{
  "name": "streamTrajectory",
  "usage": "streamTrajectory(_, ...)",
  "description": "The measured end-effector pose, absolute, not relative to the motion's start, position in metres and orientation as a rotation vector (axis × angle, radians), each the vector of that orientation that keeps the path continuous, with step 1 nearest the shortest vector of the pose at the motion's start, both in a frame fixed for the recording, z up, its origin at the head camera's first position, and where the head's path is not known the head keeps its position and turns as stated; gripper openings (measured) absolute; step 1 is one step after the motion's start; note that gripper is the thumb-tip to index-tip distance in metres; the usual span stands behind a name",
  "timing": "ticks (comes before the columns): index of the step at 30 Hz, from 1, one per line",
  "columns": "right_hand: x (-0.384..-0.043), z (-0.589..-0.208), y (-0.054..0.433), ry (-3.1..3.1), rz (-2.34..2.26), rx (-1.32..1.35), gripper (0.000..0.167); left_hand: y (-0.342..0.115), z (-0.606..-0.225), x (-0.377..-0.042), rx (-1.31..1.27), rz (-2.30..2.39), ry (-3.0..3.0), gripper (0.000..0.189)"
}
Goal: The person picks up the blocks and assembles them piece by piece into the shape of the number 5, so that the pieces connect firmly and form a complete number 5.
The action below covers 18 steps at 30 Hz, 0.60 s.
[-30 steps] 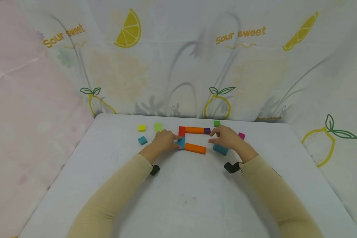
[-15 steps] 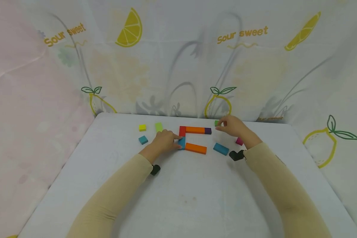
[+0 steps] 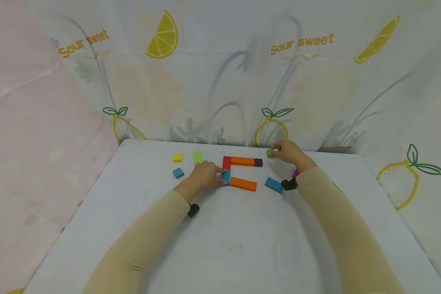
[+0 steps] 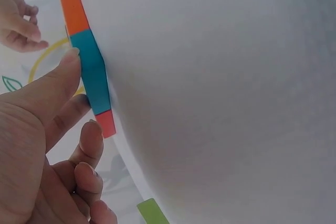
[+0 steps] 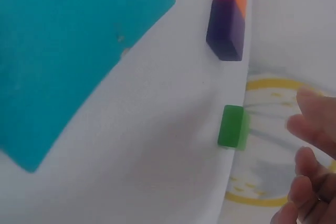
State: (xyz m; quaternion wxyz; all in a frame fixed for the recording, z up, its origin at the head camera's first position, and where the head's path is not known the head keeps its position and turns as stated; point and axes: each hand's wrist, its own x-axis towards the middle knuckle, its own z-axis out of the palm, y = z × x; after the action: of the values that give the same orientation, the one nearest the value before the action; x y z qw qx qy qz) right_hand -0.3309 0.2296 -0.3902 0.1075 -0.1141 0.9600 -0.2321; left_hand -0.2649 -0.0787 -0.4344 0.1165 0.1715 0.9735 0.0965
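Observation:
My left hand [image 3: 204,175] pinches a blue block [image 4: 94,72] between thumb and index finger. This block lines up with a red block [image 3: 226,162] behind it, and an orange block [image 3: 243,183] runs right from its near end. At the table's back, my right hand [image 3: 290,152] reaches to a small green block [image 3: 270,153], its fingertips overlapping the block in the head view. In the right wrist view those fingers [image 5: 310,124] are loosely bent and apart from the green block, holding nothing. Another orange block [image 3: 242,161] ends at a purple block [image 5: 226,29].
A second blue block [image 3: 273,185] lies right of the front orange one, beside the right wrist's black camera [image 3: 289,185]. A magenta block [image 3: 295,173] is partly hidden by that arm. At left lie yellow [image 3: 177,157], light green [image 3: 197,157] and small blue [image 3: 178,173] blocks.
My right hand has moved from beside the purple block back and slightly right to the green block, uncovering the blue block at right. My left hand stays at its blue block.

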Motion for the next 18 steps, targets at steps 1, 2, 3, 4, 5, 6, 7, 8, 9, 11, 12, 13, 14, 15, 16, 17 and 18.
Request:
streamTrajectory(1,-0.333,-0.392,0.229,2.823,-0.689,-0.320,0.036,-0.079,-0.434,-0.265,0.502,0.282,2.849,0.052)
streamTrajectory(2,-0.335,-0.393,0.230,2.824,-0.689,-0.311,0.037,-0.079,-0.434,-0.265,0.501,0.283,2.848,0.052)
streamTrajectory(3,-0.337,-0.395,0.230,2.823,-0.689,-0.302,0.038,-0.079,-0.434,-0.264,0.504,0.279,2.848,0.052)
streamTrajectory(4,-0.339,-0.397,0.231,2.823,-0.686,-0.295,0.038,-0.078,-0.434,-0.264,0.506,0.279,2.849,0.052)
streamTrajectory(5,-0.341,-0.398,0.231,2.819,-0.691,-0.282,0.039,-0.078,-0.434,-0.264,0.512,0.277,2.849,0.052)
streamTrajectory(6,-0.343,-0.401,0.231,2.816,-0.695,-0.271,0.040,-0.078,-0.434,-0.264,0.517,0.274,2.850,0.053)
streamTrajectory(7,-0.345,-0.403,0.232,2.818,-0.693,-0.263,0.040,-0.078,-0.435,-0.264,0.519,0.278,2.851,0.052)
streamTrajectory(8,-0.347,-0.406,0.233,2.820,-0.692,-0.254,0.040,-0.078,-0.435,-0.264,0.522,0.278,2.853,0.052)
streamTrajectory(9,-0.348,-0.408,0.233,2.817,-0.700,-0.245,0.040,-0.078,-0.436,-0.264,0.525,0.276,2.855,0.052)
streamTrajectory(11,-0.352,-0.413,0.234,2.815,-0.719,-0.235,0.041,-0.079,-0.436,-0.264,0.523,0.268,2.860,0.052)
streamTrajectory(12,-0.353,-0.415,0.235,2.811,-0.733,-0.231,0.041,-0.079,-0.437,-0.264,0.521,0.264,2.862,0.052)
streamTrajectory(13,-0.355,-0.417,0.235,2.807,-0.745,-0.228,0.042,-0.080,-0.437,-0.264,0.518,0.266,2.864,0.052)
streamTrajectory(14,-0.356,-0.419,0.236,2.803,-0.757,-0.230,0.043,-0.080,-0.436,-0.264,0.516,0.267,2.864,0.052)
streamTrajectory(15,-0.357,-0.421,0.237,2.796,-0.770,-0.229,0.043,-0.080,-0.435,-0.263,0.514,0.269,2.864,0.052)
streamTrajectory(16,-0.359,-0.423,0.237,2.792,-0.777,-0.227,0.044,-0.080,-0.435,-0.263,0.514,0.269,2.863,0.052)
streamTrajectory(17,-0.360,-0.425,0.238,2.785,-0.784,-0.220,0.045,-0.080,-0.434,-0.263,0.515,0.272,2.861,0.052)
streamTrajectory(18,-0.361,-0.426,0.239,2.778,-0.785,-0.219,0.045,-0.080,-0.434,-0.263,0.517,0.273,2.858,0.052)
